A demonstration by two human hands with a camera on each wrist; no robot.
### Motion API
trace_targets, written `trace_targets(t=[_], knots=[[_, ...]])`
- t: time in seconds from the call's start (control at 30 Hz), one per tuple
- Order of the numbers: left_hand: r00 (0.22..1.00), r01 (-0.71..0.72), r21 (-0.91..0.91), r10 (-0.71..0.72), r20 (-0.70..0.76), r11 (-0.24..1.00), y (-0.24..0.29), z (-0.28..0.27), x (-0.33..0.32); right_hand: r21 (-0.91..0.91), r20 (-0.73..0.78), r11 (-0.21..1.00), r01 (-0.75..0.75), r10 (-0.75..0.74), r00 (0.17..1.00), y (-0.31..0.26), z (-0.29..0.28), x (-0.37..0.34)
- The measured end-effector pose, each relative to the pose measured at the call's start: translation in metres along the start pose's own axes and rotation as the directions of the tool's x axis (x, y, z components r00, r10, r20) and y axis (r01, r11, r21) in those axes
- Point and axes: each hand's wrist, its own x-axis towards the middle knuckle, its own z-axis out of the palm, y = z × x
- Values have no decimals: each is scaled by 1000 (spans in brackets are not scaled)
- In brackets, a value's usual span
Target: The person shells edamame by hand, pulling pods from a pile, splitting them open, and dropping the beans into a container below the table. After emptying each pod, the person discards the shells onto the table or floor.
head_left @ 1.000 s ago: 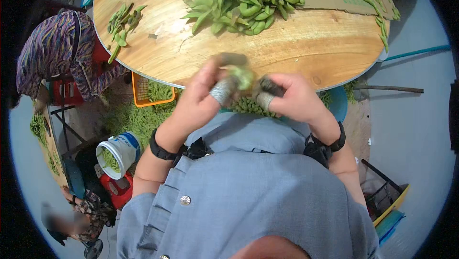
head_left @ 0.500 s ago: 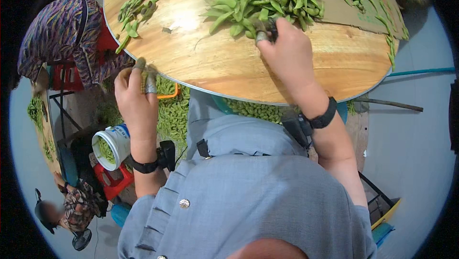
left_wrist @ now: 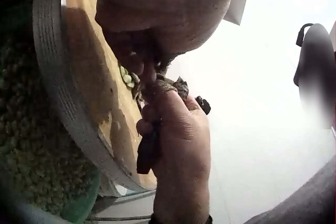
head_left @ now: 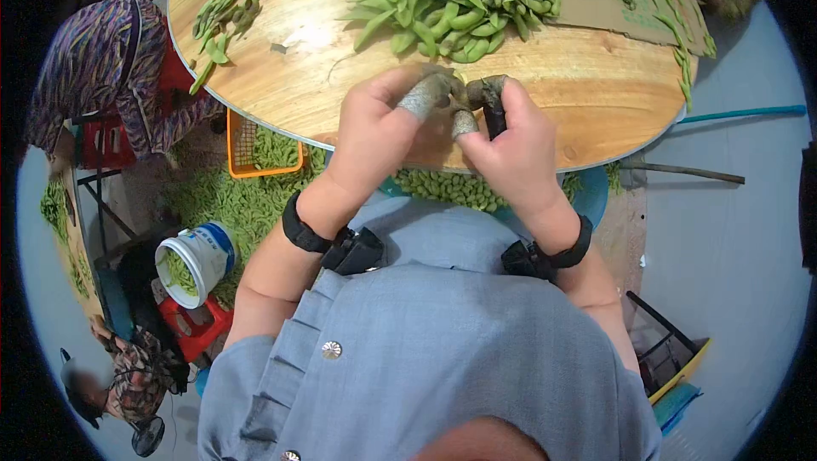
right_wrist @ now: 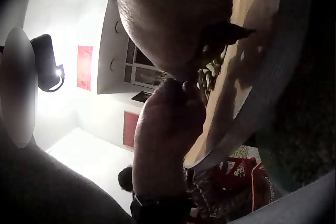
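Over the near edge of the round table, my left hand (head_left: 379,116) and right hand (head_left: 519,142) meet fingertip to fingertip. Between them they pinch a green soybean pod (head_left: 460,78), mostly hidden by the fingers. Grey tape and dark coverings wrap the thumbs and some fingers of both hands. Just beyond lies a big heap of green pods (head_left: 459,2) on the wooden tabletop (head_left: 281,95). In the left wrist view the right hand (left_wrist: 181,140) shows with its fingertips against the left hand's.
Below the table edge sits a teal basin (head_left: 591,202) of shelled beans. To the left are an orange basket (head_left: 255,173), pods strewn on the floor, and a white bucket (head_left: 194,278). Cardboard (head_left: 596,14) lies under part of the heap. Two other people are at the left.
My right hand has come back from the heap toward my body. My left hand has moved right from beside the table's edge, and the two now meet at a pod.
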Motion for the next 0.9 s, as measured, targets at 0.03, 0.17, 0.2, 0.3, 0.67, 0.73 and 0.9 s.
trace_targets(t=[0.03, 0.17, 0.2, 0.3, 0.67, 0.73, 0.9], knots=[[1000, 21, -49, -22, -3, 999, 0, -2, -1, -11, 5, 1000, 25, -25, 1000, 0, 1, -1], [998, 26, -102, -32, -58, 994, 0, -7, -6, 5, 32, 999, 35, -36, 999, -1, 1, -3], [995, 37, -162, -52, -85, 986, 4, -11, -10, 8, 34, 999, 36, -36, 999, 1, 2, -3], [984, 62, -226, -97, -149, 972, 7, -41, -17, -20, -10, 1000, 23, -23, 1000, 6, 4, -4], [851, -107, 936, 518, -88, 335, 24, -63, -62, 525, 545, 644, -556, 247, 801, -20, -17, -2], [978, -196, 453, 209, 21, 870, 20, -28, -55, 584, 515, 654, -481, 159, 842, -25, -13, -6], [996, 53, -23, -51, 75, 998, 3, -12, -34, 518, 401, 820, -242, 18, 916, 0, -13, -13]])
